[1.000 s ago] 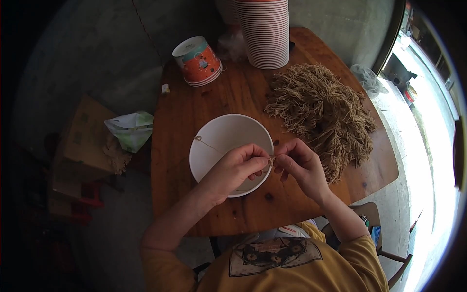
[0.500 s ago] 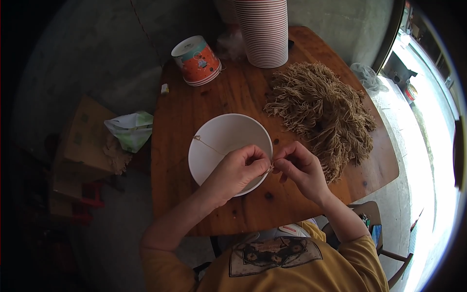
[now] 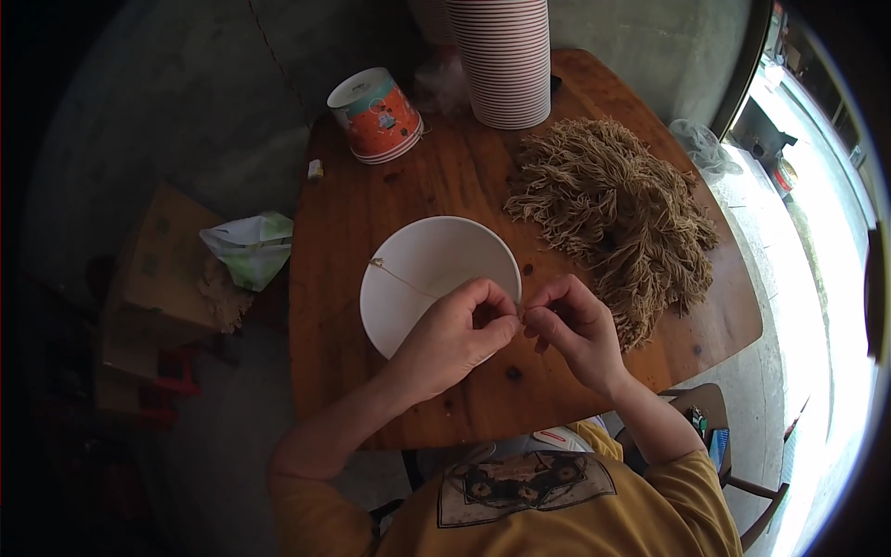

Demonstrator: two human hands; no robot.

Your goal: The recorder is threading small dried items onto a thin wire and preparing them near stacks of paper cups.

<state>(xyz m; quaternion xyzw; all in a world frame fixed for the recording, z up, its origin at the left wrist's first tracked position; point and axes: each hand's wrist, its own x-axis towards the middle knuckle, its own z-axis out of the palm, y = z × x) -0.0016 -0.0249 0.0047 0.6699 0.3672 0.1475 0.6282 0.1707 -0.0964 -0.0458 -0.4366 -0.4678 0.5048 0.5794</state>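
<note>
A round white tub (image 3: 394,311) stands on the wooden table in front of me, its open mouth facing up. A thin brown string (image 3: 406,282) is fixed at the tub's left rim and runs across the mouth toward my fingers. My left hand (image 3: 464,327), its thumb and forefinger pinched, is over the tub's right side. Close beside it, just outside the right rim, my right hand (image 3: 580,327) pinches too. Between the fingertips a small bit of string shows, partly hidden. A large heap of tan strings (image 3: 617,200) lies beyond my right hand.
A tall stack of nested tubs (image 3: 506,70) stands at the back of the table (image 3: 343,371). An upside-down orange printed tub (image 3: 380,125) is at back left. Clear plastic (image 3: 703,148) hangs at the right edge. Cardboard boxes (image 3: 167,269) and a plastic bag (image 3: 251,249) are left.
My left hand has shifted slightly, its forefinger and thumb forming a wider loop. My right hand stays almost in place at the rim. The tub and the string heap have not moved.
</note>
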